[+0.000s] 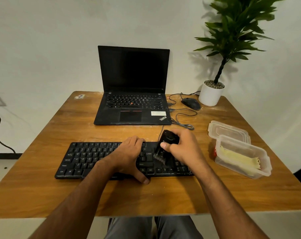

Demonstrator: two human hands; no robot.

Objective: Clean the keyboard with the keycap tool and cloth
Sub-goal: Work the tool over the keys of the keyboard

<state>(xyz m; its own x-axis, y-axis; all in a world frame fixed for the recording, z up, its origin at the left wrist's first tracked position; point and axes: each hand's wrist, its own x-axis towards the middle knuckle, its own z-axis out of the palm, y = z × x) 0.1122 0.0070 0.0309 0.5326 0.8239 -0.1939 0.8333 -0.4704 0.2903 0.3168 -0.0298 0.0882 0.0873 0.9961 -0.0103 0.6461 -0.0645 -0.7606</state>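
Observation:
A black keyboard (87, 159) lies across the front of the wooden table (42, 192). My left hand (129, 156) rests flat on its middle keys, thumb hooked over the front edge. My right hand (182, 147) grips a black brush-like cleaning tool (165, 145), its bristles down on the keys at the keyboard's right part. A yellow cloth (239, 159) lies folded inside a clear plastic box (265, 163) to the right of the keyboard.
An open black laptop (134, 94) stands behind the keyboard. A wired mouse (191, 102) and a potted plant (211, 94) sit at the back right. The box's lid (227, 130) lies behind the box, and cables (182, 121) trail beside the laptop.

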